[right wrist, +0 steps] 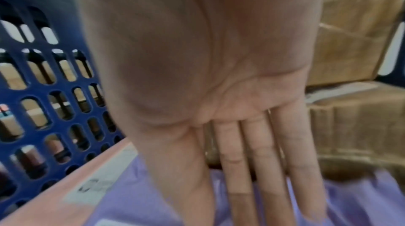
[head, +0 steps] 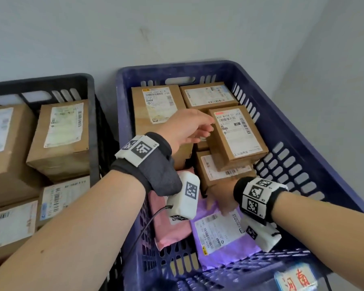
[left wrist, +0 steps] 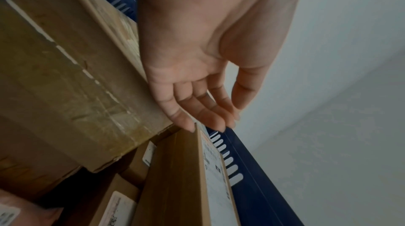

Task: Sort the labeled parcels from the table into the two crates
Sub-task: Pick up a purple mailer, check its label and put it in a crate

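Note:
A small cardboard parcel [head: 237, 133] with a white label lies tilted on top of other boxes in the blue crate [head: 177, 67]. My left hand [head: 206, 129] is open beside its left edge, and the fingertips [left wrist: 210, 119] touch the box's upper edge [left wrist: 179, 177]. Lower down, my right hand [head: 219, 203] lies with straight fingers [right wrist: 252, 177] pressed on a purple mailer bag [head: 219, 234] [right wrist: 136, 200]. A pink mailer [head: 166, 227] [right wrist: 65, 195] lies left of it. Neither hand holds anything.
The black crate [head: 40, 79] on the left holds several labeled cardboard boxes [head: 61, 139]. More boxes [head: 156, 108] fill the back of the blue crate. A tag with red characters [head: 296, 280] hangs on its front wall. A grey wall stands close behind both crates.

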`<state>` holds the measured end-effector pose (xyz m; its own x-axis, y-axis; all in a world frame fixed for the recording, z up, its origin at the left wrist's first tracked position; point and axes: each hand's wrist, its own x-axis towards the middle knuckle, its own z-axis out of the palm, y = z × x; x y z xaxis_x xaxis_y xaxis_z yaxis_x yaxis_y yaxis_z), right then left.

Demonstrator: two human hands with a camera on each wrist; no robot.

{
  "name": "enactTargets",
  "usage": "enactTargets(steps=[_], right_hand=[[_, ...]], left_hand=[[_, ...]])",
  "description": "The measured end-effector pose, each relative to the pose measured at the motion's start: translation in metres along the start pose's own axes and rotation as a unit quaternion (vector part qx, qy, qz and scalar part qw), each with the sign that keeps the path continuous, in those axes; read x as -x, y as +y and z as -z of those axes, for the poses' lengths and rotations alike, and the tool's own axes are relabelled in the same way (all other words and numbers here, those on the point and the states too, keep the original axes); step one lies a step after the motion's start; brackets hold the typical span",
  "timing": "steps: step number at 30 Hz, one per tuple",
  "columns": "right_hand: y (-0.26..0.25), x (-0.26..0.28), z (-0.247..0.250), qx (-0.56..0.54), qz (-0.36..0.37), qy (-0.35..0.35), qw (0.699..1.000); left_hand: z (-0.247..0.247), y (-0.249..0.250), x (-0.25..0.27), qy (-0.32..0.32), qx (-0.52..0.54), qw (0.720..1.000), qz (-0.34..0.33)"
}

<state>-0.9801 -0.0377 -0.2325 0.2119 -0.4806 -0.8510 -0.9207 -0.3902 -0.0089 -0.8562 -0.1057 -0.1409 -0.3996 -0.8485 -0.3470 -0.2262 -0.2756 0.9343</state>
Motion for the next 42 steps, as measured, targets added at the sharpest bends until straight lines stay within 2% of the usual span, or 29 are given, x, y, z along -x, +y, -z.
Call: enactTargets(steps=[2, 5, 8, 11, 14, 19, 24, 32, 38, 42], right_hand=[[0.005, -0.001, 0.001, -0.012, -0.016, 0.032, 0.999], [0.012, -0.004, 0.003, -0.131, -0.025, 0.088, 0.987], [0.002, -0.005, -0.002, -0.134, -0.028, 0.017, 0.99], [-0.011, -0.007, -0.005, -0.038, -0.064, -0.055, 0.996], [-0.007, -0.009, 0.0, -0.042, -0.069, -0.025, 0.996], [0.005, -0.01, 0.012, -0.223, -0.048, 0.034, 0.973], [0.006, -0.012, 0.005, -0.246, -0.054, -0.002, 0.968], [0.011, 0.014, 0.03, -0.365, 0.029, 0.094, 0.926], [0.007, 0.031, 0.04, -0.382, 0.1, 0.105, 0.913], [0.005, 0.046, 0.048, -0.421, 0.145, 0.142, 0.884]], left_hand=[[0.001, 0.0, -0.001, 0.007, 0.008, 1.0, -0.006], [0.002, 0.0, -0.001, 0.018, 0.017, 1.0, -0.01], [0.001, -0.001, -0.001, 0.02, 0.008, 1.0, -0.008], [0.0, -0.002, -0.002, 0.02, -0.002, 1.0, -0.007], [-0.001, -0.002, -0.003, 0.024, -0.003, 1.0, -0.006], [-0.002, -0.004, -0.004, 0.028, -0.014, 0.999, -0.004], [-0.002, -0.005, -0.006, 0.027, -0.014, 1.0, -0.003], [-0.002, -0.007, -0.007, 0.035, -0.026, 0.999, -0.007], [-0.002, -0.007, -0.007, 0.064, -0.018, 0.998, -0.014], [0.004, 0.003, 0.005, 0.09, 0.012, 0.995, -0.037]])
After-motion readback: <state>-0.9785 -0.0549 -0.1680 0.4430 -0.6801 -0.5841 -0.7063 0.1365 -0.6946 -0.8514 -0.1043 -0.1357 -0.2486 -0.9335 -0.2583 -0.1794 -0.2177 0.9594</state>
